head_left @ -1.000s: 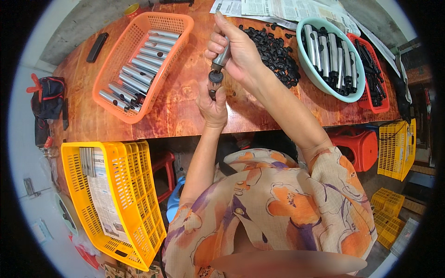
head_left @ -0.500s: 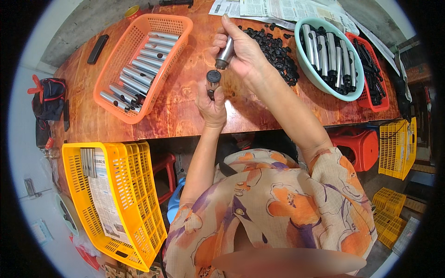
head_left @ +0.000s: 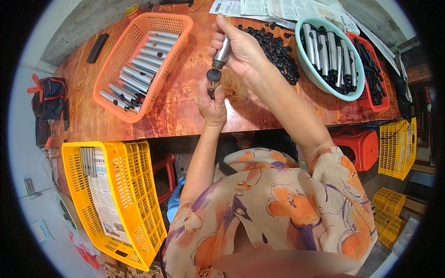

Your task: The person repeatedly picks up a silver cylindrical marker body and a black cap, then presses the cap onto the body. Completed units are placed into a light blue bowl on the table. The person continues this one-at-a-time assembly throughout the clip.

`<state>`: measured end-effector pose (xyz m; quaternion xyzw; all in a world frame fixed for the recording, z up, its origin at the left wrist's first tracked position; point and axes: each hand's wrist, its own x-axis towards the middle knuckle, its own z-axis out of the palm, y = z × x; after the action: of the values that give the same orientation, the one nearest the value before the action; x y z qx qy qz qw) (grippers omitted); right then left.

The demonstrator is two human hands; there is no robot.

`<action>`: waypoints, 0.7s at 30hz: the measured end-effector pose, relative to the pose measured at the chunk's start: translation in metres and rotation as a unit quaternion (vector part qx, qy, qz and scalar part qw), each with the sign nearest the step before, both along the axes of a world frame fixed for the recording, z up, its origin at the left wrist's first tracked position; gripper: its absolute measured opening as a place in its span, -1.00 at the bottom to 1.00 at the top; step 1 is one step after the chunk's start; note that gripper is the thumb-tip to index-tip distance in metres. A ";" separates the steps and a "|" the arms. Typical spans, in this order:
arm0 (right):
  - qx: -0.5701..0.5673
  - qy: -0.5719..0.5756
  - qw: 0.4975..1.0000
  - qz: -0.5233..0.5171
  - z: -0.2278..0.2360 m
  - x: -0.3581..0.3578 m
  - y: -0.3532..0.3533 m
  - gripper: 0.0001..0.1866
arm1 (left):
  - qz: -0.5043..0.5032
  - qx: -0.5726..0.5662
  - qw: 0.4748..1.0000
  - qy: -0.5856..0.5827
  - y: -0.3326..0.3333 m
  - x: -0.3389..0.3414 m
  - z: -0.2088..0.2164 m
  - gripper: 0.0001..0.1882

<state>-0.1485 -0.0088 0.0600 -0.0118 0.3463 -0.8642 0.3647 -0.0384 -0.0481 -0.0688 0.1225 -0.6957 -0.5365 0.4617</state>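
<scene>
My right hand (head_left: 238, 48) holds a silver metal tube (head_left: 221, 52) tilted, its lower end meeting a small black cap (head_left: 213, 75). My left hand (head_left: 211, 104) sits just below, fingers closed around a small dark tool or cap holder (head_left: 211, 89) that pokes up toward the tube. Both hands are above the middle of the brown wooden table (head_left: 181, 106). A pile of black caps (head_left: 276, 48) lies just right of my right hand.
An orange basket (head_left: 121, 109) with several silver tubes stands at the left. A teal bowl (head_left: 320, 81) of tubes and a red tray (head_left: 378, 107) of dark parts are at the right. Newspaper (head_left: 282, 8) lies at the back. A yellow crate (head_left: 113, 204) stands below the table.
My right hand has shifted slightly with the tube, bringing its end down onto the black cap held by my left hand. The left hand has barely moved.
</scene>
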 end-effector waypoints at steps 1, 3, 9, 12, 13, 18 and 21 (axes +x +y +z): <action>-0.003 -0.001 1.000 0.004 0.001 0.000 0.001 -0.69 | 0.000 -0.001 1.000 0.000 0.000 0.000 0.000 -0.62; -0.011 0.002 1.000 0.009 0.001 0.000 0.002 -0.70 | -0.001 -0.002 1.000 0.001 0.000 0.001 0.000 -0.62; -0.006 0.010 1.000 0.012 0.005 0.002 0.005 -0.69 | 0.002 -0.008 1.000 -0.003 -0.001 0.000 -0.002 -0.62; -0.001 0.027 1.000 0.007 0.006 0.004 0.007 -0.68 | 0.001 -0.007 1.000 0.002 -0.001 -0.001 -0.003 -0.61; 0.001 0.031 1.000 0.005 0.006 0.005 0.008 -0.68 | 0.001 -0.008 1.000 0.003 0.000 0.000 -0.002 -0.61; 0.018 0.090 0.996 -0.023 0.011 0.014 0.010 -0.69 | -0.005 -0.006 1.000 -0.003 0.000 0.001 0.000 -0.60; 0.013 0.140 0.990 -0.026 0.014 0.020 0.014 -0.72 | -0.002 -0.007 1.000 0.003 0.000 0.000 0.001 -0.61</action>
<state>-0.1282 0.0049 0.0739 -0.1188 0.4052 -0.8588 0.2900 -0.0380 -0.0480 -0.0680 0.1164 -0.6982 -0.5332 0.4634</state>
